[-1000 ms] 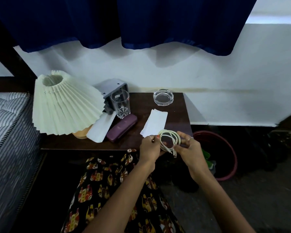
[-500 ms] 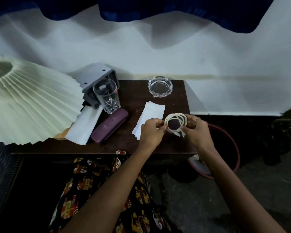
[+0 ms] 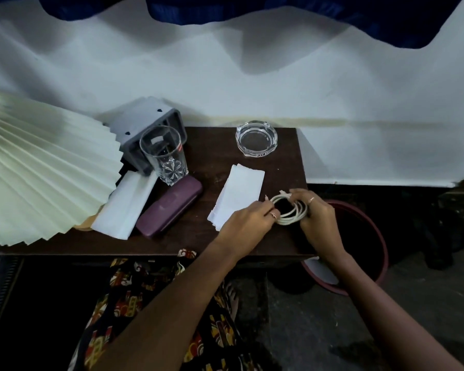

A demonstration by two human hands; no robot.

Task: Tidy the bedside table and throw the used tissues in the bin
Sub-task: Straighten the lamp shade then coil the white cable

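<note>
A coiled white cable (image 3: 289,210) sits low over the right front part of the dark bedside table (image 3: 214,242). My left hand (image 3: 248,219) pinches its left side and my right hand (image 3: 315,214) grips its right side. A flat white tissue (image 3: 240,192) lies just left of the coil, partly under my left hand. Another white tissue (image 3: 126,206) lies beside the lamp. A dark red bin (image 3: 370,253) stands on the floor to the right of the table, with something white inside.
A pleated cream lampshade (image 3: 40,170) fills the left side. A drinking glass (image 3: 165,155), a grey box (image 3: 148,129), a purple glasses case (image 3: 169,206) and a glass ashtray (image 3: 256,137) stand on the table. The wall is right behind.
Both hands have carried the coiled cable from the table's front edge to over its right front part. The view has come closer and tilted down.
</note>
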